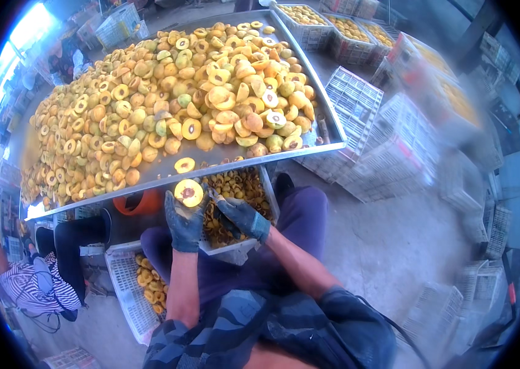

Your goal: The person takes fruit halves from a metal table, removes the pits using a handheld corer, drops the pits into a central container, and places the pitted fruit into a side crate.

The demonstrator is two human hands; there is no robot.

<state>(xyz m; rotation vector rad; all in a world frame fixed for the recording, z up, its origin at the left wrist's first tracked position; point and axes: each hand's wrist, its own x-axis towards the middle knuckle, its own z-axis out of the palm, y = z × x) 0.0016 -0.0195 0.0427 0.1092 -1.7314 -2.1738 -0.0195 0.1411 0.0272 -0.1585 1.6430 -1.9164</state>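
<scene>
My left hand [185, 223], in a dark work glove, holds a halved yellow stone fruit [189, 193] with its cut face and brown centre upward. Close beside it on the right, my right hand [241, 217], gloved too, grips a small tool [214, 193] whose shape is mostly hidden by the fingers. Both hands are above a white plastic crate [267, 189] of small brown and yellow fruit pieces between my knees. Just beyond them, another fruit half [184, 165] lies near the rim of a metal-edged table [260, 160] heaped with halved fruit [163, 92].
A white crate [119, 286] with hollowed fruit pieces stands by my left leg. An orange container [137, 203] is under the table. A co-worker in a striped top [40, 281] sits at the left. Stacked crates [391, 143] stand at the right, filled fruit crates [303, 20] behind.
</scene>
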